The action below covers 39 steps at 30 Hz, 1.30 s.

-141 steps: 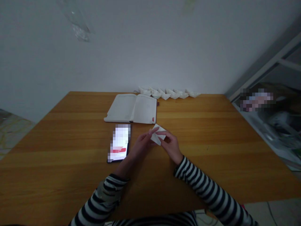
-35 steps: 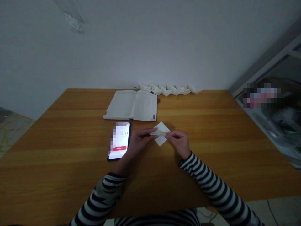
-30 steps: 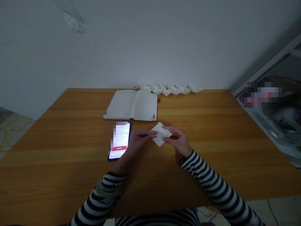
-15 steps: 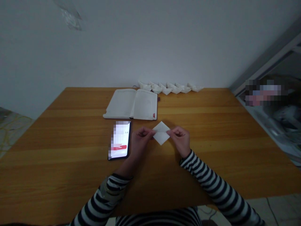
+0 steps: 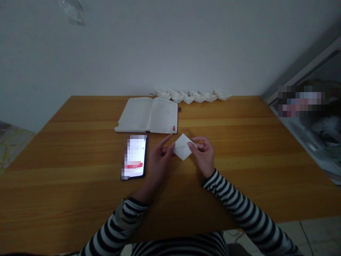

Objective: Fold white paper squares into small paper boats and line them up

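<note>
A small diamond of folded white paper (image 5: 182,149) is held up between my hands, over the wooden table (image 5: 239,142). My left hand (image 5: 161,153) grips its left corner with the thumb in front, and the index finger is stretched out and away. On the right corner, my right hand (image 5: 203,153) pinches the paper, its thumb lying across the front face. A faint crease runs across the diamond. The fingers behind the paper are partly hidden.
An open notebook (image 5: 135,113) lies beyond my hands to the left. A lit phone (image 5: 134,156) is just left of my left hand. Several folded paper boats (image 5: 195,96) stand in a row along the wall (image 5: 170,46).
My left index finger has lifted and straightened. My right thumb has slid further onto the paper's face, and the right fingers have spread a little behind it. The view has tilted slightly.
</note>
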Tool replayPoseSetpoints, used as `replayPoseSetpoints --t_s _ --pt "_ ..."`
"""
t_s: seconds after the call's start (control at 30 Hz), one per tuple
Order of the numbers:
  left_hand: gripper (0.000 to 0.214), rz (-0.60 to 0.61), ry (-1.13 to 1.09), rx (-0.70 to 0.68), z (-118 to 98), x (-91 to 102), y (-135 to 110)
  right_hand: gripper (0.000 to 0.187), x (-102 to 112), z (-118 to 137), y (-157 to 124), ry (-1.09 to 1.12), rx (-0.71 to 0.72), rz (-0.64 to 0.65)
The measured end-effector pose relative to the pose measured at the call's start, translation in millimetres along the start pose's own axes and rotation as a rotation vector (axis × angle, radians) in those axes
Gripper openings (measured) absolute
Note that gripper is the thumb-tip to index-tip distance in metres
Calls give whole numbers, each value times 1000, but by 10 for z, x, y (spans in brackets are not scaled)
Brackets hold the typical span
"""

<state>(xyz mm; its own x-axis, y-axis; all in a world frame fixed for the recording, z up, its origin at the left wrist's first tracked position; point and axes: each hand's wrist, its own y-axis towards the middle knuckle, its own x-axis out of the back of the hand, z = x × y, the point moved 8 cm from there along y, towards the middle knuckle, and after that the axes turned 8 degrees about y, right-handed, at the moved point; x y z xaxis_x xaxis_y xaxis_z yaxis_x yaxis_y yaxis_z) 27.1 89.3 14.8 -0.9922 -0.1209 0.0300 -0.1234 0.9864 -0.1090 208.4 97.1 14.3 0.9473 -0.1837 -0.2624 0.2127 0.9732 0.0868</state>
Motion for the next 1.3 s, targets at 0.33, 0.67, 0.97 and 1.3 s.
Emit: replayPoseSetpoints --t_s 0.33,0.67,0.97,1.3 --pt "33 7 -1 143 127 33 11 26 -56 -4 -76 -37 12 69" --pt "30 223 18 108 90 -88 45 36 -126 -129 -39 -9 -94 197" --pt "28 234 36 91 65 -138 4 42 -178 -195 -95 -11 -170 199" --pt "29 108 28 119 47 3 41 42 -283 -163 -180 -136 -91 433"
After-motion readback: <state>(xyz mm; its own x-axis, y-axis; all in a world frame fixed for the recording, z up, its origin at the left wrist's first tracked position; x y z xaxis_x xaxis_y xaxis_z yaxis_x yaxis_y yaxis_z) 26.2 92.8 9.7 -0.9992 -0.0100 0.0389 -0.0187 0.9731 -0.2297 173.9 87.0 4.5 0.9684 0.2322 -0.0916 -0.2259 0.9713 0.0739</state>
